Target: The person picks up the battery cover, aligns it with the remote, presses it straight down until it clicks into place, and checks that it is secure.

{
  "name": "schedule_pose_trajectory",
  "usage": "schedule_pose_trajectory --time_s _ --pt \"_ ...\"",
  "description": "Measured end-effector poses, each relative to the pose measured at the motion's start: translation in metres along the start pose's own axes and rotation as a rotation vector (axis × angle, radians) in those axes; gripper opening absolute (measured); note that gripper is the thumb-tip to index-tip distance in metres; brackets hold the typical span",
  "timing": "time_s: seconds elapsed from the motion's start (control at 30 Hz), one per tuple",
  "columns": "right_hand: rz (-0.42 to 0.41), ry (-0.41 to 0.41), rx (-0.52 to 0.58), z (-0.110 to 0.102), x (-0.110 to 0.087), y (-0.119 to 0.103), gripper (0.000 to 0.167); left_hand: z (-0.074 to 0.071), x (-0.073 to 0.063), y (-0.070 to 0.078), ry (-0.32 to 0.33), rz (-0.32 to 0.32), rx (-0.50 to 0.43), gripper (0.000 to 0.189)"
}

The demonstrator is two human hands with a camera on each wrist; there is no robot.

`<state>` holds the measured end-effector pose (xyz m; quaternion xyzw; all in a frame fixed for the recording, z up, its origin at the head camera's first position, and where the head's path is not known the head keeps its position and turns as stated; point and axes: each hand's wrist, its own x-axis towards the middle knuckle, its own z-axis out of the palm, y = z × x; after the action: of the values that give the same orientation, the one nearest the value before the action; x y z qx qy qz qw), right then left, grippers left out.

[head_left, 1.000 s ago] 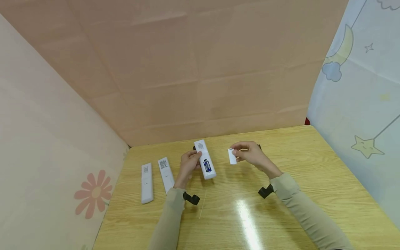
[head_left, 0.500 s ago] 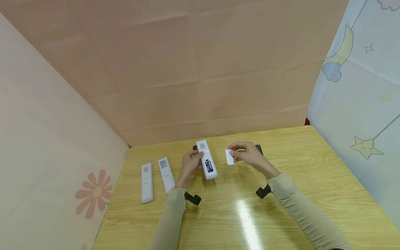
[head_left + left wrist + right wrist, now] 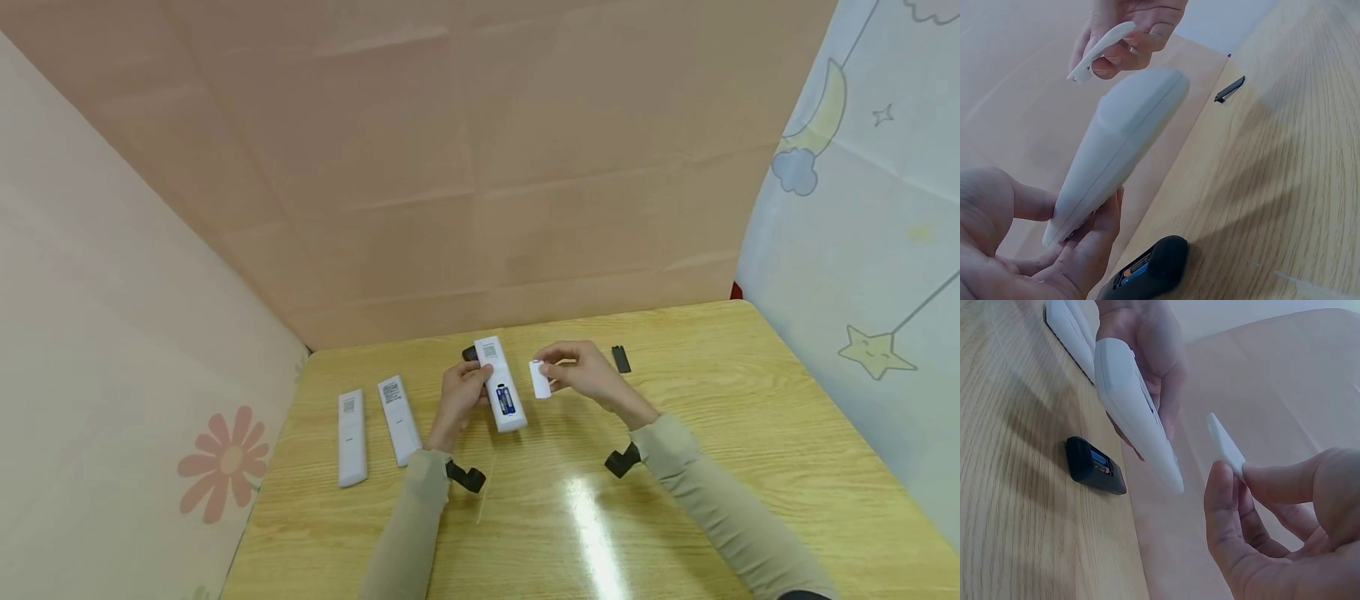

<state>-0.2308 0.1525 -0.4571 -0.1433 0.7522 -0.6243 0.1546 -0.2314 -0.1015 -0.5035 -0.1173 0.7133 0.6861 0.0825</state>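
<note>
My left hand (image 3: pixel 459 396) grips a white remote control (image 3: pixel 498 372) above the table, thumb on its back. Two blue batteries (image 3: pixel 505 400) sit in its uncovered compartment. To its right, my right hand (image 3: pixel 585 371) pinches the white battery cover (image 3: pixel 540 382) between thumb and fingers. A narrow gap separates cover and remote in the head view. In the right wrist view the cover (image 3: pixel 1225 444) is seen almost edge-on, beside the tilted remote (image 3: pixel 1135 412). The left wrist view shows the remote's side (image 3: pixel 1116 137), hiding the compartment.
On the wooden table (image 3: pixel 712 400), a black remote (image 3: pixel 1091 472) lies behind the held one, its battery compartment uncovered. A black battery cover (image 3: pixel 621 359) lies to the right. Two more white remotes (image 3: pixel 351 442) lie face down at the left. Fabric backdrops enclose the table's sides and back.
My right hand has moved left with the battery cover, closer to the remote, revealing the black cover behind it. My left hand and the remote have shifted slightly right.
</note>
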Motion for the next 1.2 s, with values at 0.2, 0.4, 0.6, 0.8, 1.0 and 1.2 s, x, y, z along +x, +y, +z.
schedule_pose_trajectory --time_s 0.2,0.4,0.6,0.8,1.0,1.2 --pt "-0.004 -0.010 0.003 0.005 0.003 0.002 0.034 0.002 -0.002 0.000 0.005 -0.011 0.012 0.045" --pt "0.001 -0.011 0.002 0.011 0.004 0.004 0.032 0.003 -0.002 -0.003 0.012 -0.012 0.014 0.043" --pt "-0.003 -0.012 0.003 0.018 0.005 0.003 0.031 0.005 0.001 -0.005 0.013 -0.014 0.013 0.043" --pt "-0.005 -0.009 0.017 0.024 0.006 0.002 0.029 0.006 0.000 -0.006 0.004 -0.007 0.000 0.044" --pt "0.015 -0.001 0.018 0.031 0.006 0.003 0.030 0.007 0.000 -0.006 0.007 -0.003 0.017 0.046" --pt "0.013 -0.014 0.016 0.035 0.008 0.004 0.029 0.007 0.000 -0.008 0.003 -0.003 0.006 0.046"
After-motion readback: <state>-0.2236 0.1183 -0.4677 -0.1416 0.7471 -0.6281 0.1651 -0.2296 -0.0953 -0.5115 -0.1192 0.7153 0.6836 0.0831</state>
